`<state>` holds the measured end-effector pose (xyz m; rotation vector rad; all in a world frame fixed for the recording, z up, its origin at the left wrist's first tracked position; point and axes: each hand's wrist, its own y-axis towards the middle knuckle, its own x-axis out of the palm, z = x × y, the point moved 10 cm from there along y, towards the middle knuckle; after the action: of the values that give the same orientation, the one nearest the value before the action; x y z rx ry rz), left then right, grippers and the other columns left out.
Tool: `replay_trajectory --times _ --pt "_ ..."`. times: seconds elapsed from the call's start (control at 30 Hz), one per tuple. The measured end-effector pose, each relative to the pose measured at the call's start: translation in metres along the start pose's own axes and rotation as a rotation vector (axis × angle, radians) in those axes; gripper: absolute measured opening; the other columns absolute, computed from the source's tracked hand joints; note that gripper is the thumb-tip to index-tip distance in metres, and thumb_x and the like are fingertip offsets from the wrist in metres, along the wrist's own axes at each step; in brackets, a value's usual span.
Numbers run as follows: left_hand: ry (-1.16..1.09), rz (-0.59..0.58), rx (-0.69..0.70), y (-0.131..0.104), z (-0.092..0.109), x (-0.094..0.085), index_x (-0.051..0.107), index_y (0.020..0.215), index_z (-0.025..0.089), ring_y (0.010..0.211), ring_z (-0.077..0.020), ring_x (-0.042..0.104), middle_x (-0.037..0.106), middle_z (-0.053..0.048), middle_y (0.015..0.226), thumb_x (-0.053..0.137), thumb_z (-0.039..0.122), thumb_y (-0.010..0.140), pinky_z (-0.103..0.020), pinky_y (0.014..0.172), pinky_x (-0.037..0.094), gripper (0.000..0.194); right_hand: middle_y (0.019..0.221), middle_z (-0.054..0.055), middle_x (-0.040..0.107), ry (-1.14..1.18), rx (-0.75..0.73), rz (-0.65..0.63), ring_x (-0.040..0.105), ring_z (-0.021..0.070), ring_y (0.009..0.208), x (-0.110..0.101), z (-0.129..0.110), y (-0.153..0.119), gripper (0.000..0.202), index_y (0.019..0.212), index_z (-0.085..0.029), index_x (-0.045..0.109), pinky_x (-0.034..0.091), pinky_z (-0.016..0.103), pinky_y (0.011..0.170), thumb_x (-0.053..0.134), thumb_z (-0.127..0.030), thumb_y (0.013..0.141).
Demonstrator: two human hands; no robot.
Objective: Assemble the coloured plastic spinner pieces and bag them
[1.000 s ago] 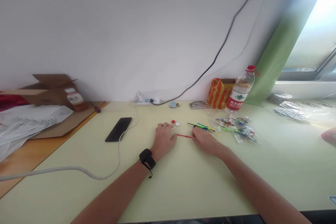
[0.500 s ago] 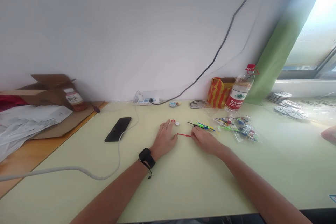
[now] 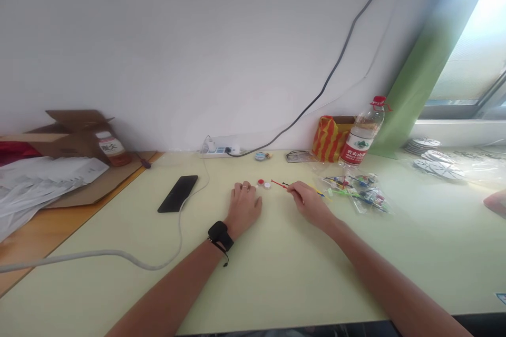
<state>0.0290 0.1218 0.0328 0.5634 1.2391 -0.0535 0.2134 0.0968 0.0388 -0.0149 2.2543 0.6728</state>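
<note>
My left hand (image 3: 244,209), with a black watch (image 3: 220,235) on its wrist, lies palm down on the table, fingers apart and holding nothing. Just beyond its fingertips are a small red round piece (image 3: 260,182) and a small white round piece (image 3: 267,186). Between the thumb and fingers of my right hand (image 3: 310,205) is one end of a thin red plastic pointer (image 3: 279,184), which stretches left and away from me. Partly hidden behind that hand lie a yellow pointer (image 3: 316,190) and other coloured ones.
Clear bags of coloured parts (image 3: 361,192) lie to the right, before a large water bottle (image 3: 361,137) and a striped bag (image 3: 328,139). White discs (image 3: 443,166) stand farther right. A phone (image 3: 177,194) and a white cable (image 3: 179,231) lie left; a power strip (image 3: 221,151) sits by the wall.
My right hand has moved the red pointer farther away, tilting its left end up beside the other pointers. My left hand has drawn back slightly left, uncovering the red round piece.
</note>
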Motion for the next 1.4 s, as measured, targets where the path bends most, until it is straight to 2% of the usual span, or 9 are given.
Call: replay_trajectory --times 0.2,0.37,0.53,0.67,0.9,1.07,1.2,1.3,1.4 --pt "0.071 -0.019 -0.027 -0.001 -0.004 0.004 0.063 0.110 0.015 0.110 -0.0361 0.047 0.061 -0.018 0.122 0.049 0.035 0.095 -0.050 0.092 0.040 0.028 0.125 0.013 0.065 0.043 -0.059 -0.034 0.065 0.0244 0.108 0.013 -0.003 -0.003 0.042 0.122 -0.020 0.065 0.053 0.043 0.095 0.037 -0.008 0.093" --pt "-0.053 -0.044 0.014 -0.001 -0.005 0.012 0.053 0.136 0.018 0.126 -0.0361 0.043 0.054 -0.014 0.144 0.044 0.031 0.097 -0.050 0.103 0.036 0.042 0.145 0.013 0.057 0.021 -0.096 -0.104 0.051 0.0270 0.137 0.030 -0.010 -0.008 0.048 0.137 -0.019 0.061 0.041 0.050 0.116 0.042 -0.010 0.093" --pt "-0.123 -0.084 -0.005 0.004 -0.015 0.022 0.036 0.155 0.021 0.137 -0.0382 0.037 0.038 -0.015 0.160 0.047 0.030 0.094 -0.053 0.110 0.031 0.063 0.147 0.015 0.055 0.016 -0.099 -0.120 0.050 0.0272 0.138 0.037 -0.011 -0.007 0.050 0.140 -0.018 0.059 0.040 0.051 0.117 0.046 -0.010 0.092" --pt "-0.104 -0.128 0.019 0.006 -0.014 0.027 0.033 0.158 0.025 0.145 -0.0407 0.029 0.033 -0.012 0.164 0.043 0.031 0.095 -0.057 0.113 0.026 0.064 0.143 0.014 0.058 0.039 -0.099 -0.123 0.053 0.0267 0.134 0.037 -0.012 -0.006 0.048 0.136 -0.019 0.061 0.042 0.051 0.116 0.047 -0.010 0.091" --pt "-0.175 -0.093 0.054 0.004 -0.006 0.018 0.049 0.143 0.026 0.145 -0.0392 0.029 0.041 -0.010 0.159 0.051 0.031 0.095 -0.058 0.113 0.029 0.048 0.143 0.014 0.057 0.033 -0.065 -0.105 0.052 0.0267 0.135 0.032 -0.011 -0.007 0.046 0.136 -0.018 0.060 0.041 0.051 0.116 0.049 -0.013 0.092" --pt "-0.282 0.009 0.075 0.005 0.003 0.002 0.060 0.106 0.023 0.126 -0.0293 0.049 0.066 -0.007 0.120 0.060 0.029 0.090 -0.045 0.105 0.041 0.017 0.139 0.012 0.060 0.052 -0.051 -0.082 0.052 0.0263 0.134 0.027 -0.010 -0.007 0.043 0.133 -0.021 0.060 0.041 0.049 0.115 0.050 -0.016 0.092" --pt "-0.315 -0.013 0.067 0.004 0.004 0.004 0.059 0.106 0.023 0.104 -0.0262 0.058 0.067 -0.005 0.108 0.066 0.031 0.086 -0.042 0.095 0.046 0.022 0.130 0.011 0.064 0.075 -0.022 -0.037 0.062 0.0246 0.115 0.021 -0.008 -0.005 0.036 0.127 -0.023 0.062 0.052 0.043 0.100 0.050 -0.019 0.093" --pt "-0.335 -0.024 0.064 0.003 0.002 0.008 0.060 0.087 0.022 0.098 -0.0245 0.058 0.065 -0.005 0.100 0.064 0.032 0.088 -0.039 0.088 0.047 0.011 0.122 0.010 0.066 0.072 -0.026 0.024 0.065 0.0226 0.098 0.014 -0.009 -0.004 0.032 0.122 -0.023 0.063 0.054 0.041 0.091 0.050 -0.020 0.093" --pt "-0.414 -0.063 0.039 0.004 -0.002 0.013 0.056 0.076 0.021 0.083 -0.0199 0.059 0.062 -0.004 0.091 0.060 0.035 0.092 -0.034 0.075 0.047 0.021 0.111 0.010 0.069 0.097 -0.018 0.091 0.065 0.0224 0.091 0.004 -0.011 -0.003 0.025 0.112 -0.023 0.066 0.054 0.040 0.086 0.048 -0.022 0.095"
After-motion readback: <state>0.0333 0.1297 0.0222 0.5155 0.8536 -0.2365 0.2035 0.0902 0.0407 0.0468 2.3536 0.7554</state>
